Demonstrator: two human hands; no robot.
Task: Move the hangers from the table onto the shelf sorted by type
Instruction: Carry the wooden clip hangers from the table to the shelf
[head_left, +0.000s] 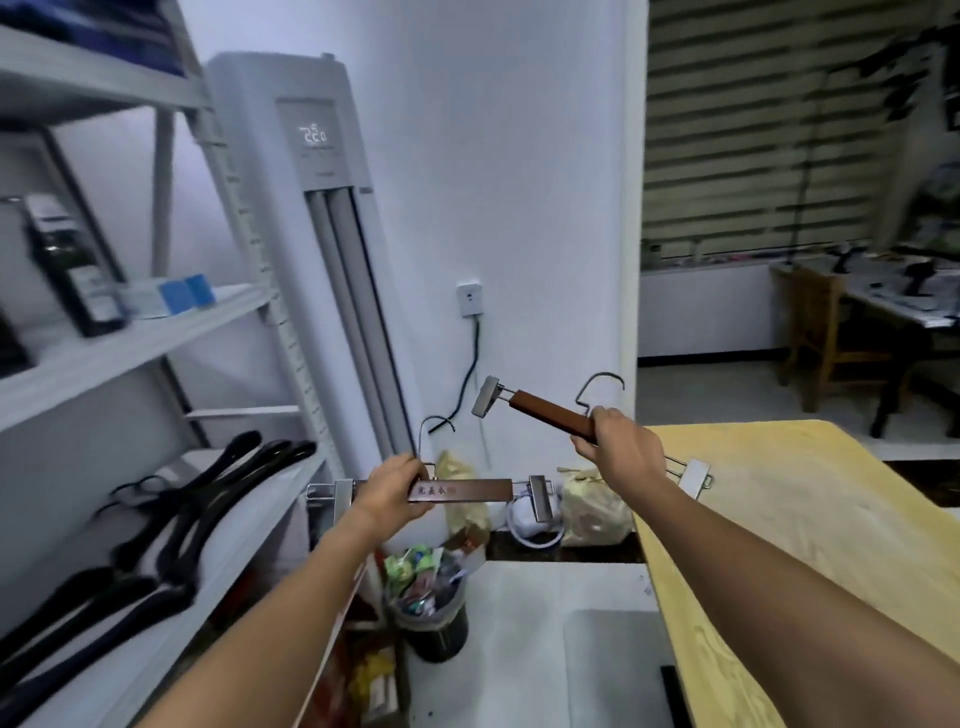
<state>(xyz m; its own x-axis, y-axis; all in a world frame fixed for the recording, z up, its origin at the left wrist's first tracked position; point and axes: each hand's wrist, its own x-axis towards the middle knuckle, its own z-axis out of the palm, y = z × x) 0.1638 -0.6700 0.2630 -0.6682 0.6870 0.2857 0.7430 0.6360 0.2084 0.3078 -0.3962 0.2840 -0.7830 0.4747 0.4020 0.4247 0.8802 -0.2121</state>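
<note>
Between the shelf and the table, both hands are in the air, each one closed around 1 wooden clip hanger. The left hand grips the level hanger at the middle of its brown bar, just under the wire hook. I think this is for balance, and the 2 metal clips hang free at the ends. The right hand grips the tilted hanger, also near its hook. 1 clip points up toward the wall, the other down over the left edge of the table.

Both are the same type, so I judge they go together, apart from the black hangers lying on the low board of the shelf, near its front edge.

On the bar of the level hanger are Chinese characters, too blurred to read surely. The air conditioner display shows about 22.
</note>
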